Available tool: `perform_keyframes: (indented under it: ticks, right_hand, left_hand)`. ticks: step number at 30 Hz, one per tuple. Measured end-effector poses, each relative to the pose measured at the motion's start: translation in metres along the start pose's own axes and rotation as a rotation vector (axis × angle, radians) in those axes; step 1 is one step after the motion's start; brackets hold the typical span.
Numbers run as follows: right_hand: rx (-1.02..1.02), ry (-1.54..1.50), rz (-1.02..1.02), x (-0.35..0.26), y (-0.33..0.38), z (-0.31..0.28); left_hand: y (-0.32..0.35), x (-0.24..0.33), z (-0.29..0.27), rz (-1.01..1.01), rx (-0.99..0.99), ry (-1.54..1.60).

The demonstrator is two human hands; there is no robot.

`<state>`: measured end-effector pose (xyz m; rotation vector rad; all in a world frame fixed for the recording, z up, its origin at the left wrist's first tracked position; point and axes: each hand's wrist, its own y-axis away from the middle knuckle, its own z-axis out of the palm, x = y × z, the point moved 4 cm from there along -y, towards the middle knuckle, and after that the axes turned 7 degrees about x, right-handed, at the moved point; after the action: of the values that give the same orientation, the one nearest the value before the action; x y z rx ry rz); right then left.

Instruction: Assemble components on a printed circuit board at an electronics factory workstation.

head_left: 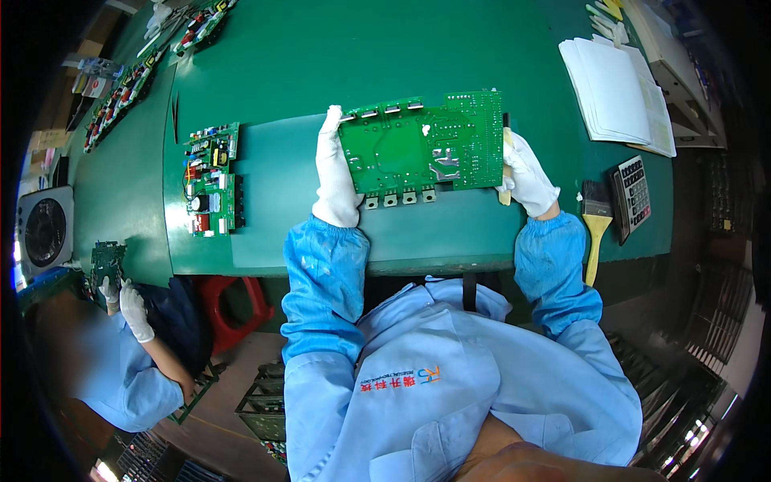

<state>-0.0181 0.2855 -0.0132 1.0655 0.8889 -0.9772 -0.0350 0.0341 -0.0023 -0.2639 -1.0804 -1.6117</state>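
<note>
Over the near part of the bench I hold up a green circuit board point(401, 153), its solder side facing me. Metal-tabbed components stick out along its top and bottom edges. My left hand point(336, 173), in a white glove, is closed on the board's left edge. At the right edge my gloved right hand point(530, 173) grips the board, its fingers partly hidden. Between that hand and the board shows a narrow yellowish strip point(505, 191) with a dark upper end; its kind is not clear.
Two populated circuit boards point(215, 177) lie to the left, with tweezers point(175, 116) beyond. At right are a paintbrush point(596, 225), a calculator point(631, 197) and papers point(614, 96). More boards point(124, 96) line the far left. A co-worker's gloved hands point(132, 309) hold another board, near a fan point(46, 231).
</note>
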Motion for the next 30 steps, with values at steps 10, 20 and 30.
perform_keyframes:
  ticks: [10,20,30]
  right_hand:
    - [-0.162,0.028,0.154,0.009,-0.046,-0.012]
    - [-0.138,0.047,0.079,0.000,-0.041,-0.006]
    - [-0.042,0.045,0.046,-0.008,-0.033,0.007]
  left_hand:
    - [0.000,0.011,-0.006,0.131,0.094,0.049]
    - [0.008,0.013,0.006,0.163,0.164,0.023]
    - [-0.003,0.008,-0.004,0.203,0.221,-0.001]
